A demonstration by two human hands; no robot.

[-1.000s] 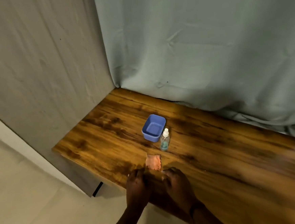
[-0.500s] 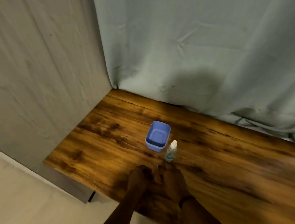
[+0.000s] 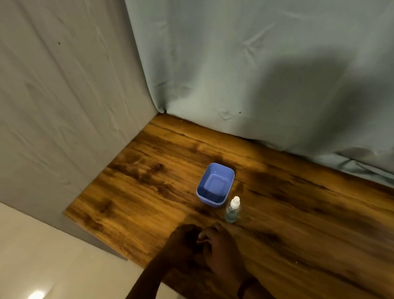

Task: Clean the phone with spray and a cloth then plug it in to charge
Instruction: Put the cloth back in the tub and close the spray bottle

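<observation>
My left hand (image 3: 183, 243) and my right hand (image 3: 219, 246) rest together on the wooden table (image 3: 316, 246) near its front edge. Their fingers are curled and touching each other. The orange cloth does not show; the hands cover the spot where it lay. A small clear spray bottle (image 3: 232, 209) with a white cap stands upright just beyond my right hand, apart from it. No phone or charger is in view.
An empty blue plastic tub (image 3: 215, 183) stands behind the bottle. A grey-blue curtain (image 3: 255, 62) hangs along the table's back and a grey panel (image 3: 46, 102) closes its left side. Pale tiled floor (image 3: 36, 280) lies below the front-left edge.
Both hands slid forward over the orange cloth and closed together, so the cloth is now hidden. The view shifted left; the dark object at the right edge left the frame.
</observation>
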